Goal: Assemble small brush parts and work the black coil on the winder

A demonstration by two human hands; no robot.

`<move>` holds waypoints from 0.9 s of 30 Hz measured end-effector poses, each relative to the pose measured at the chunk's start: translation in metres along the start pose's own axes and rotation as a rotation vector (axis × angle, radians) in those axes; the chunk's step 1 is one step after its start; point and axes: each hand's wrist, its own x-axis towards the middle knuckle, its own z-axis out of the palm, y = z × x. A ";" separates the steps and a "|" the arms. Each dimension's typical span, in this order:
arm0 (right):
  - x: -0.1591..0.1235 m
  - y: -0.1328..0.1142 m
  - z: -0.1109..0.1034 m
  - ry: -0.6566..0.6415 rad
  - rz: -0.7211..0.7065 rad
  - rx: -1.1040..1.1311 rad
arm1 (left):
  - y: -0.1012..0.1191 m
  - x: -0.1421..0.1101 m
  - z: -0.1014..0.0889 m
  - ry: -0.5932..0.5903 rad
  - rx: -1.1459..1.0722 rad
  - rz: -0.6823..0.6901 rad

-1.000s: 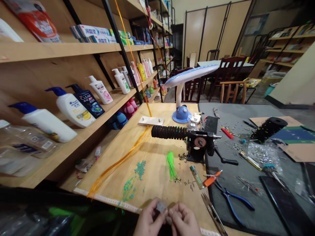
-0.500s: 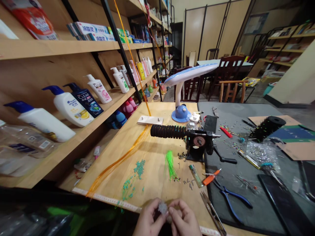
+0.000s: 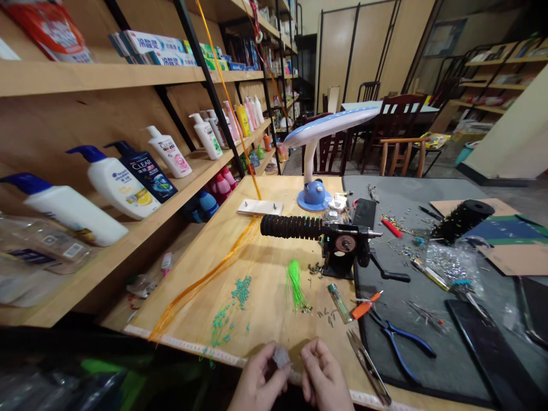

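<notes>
At the front edge of the table, my left hand [image 3: 260, 378] pinches a small greyish lump [image 3: 281, 358] between thumb and fingers; its exact kind is not clear. A short gap to the right, my right hand [image 3: 323, 374] has its thumb and fingertips pressed together, and anything between them is too small to make out. Beyond the hands lie a bundle of bright green line [image 3: 295, 285] and scattered turquoise beads [image 3: 242, 290] with green thread. Snips [image 3: 368, 365] rest just right of my right hand.
A black hand-cranked winder [image 3: 342, 245] stands mid-table before a blue lamp [image 3: 314, 194]. Orange threads [image 3: 201, 279] run down from a pale block [image 3: 260, 208]. Blue-handled pliers [image 3: 398, 342], an orange tool [image 3: 366, 306] and a lighter-like tube [image 3: 340, 302] lie at right. Shelves with bottles [image 3: 122, 182] border the left.
My right hand has moved right, away from the greyish lump and my left hand, opening a gap between them. The left hand keeps its hold. The view has shifted slightly.
</notes>
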 end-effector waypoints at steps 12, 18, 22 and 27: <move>-0.004 0.002 0.005 -0.066 -0.069 0.030 | 0.000 0.004 -0.002 -0.023 -0.054 -0.021; -0.004 -0.010 -0.001 -0.129 -0.106 -0.249 | 0.008 0.005 -0.009 -0.008 0.074 0.051; -0.006 -0.025 -0.005 -0.156 -0.248 -0.583 | 0.021 0.002 -0.019 -0.126 0.023 0.030; -0.002 -0.050 -0.004 -0.220 -0.824 -0.846 | 0.038 -0.002 -0.036 -0.242 -0.081 -0.072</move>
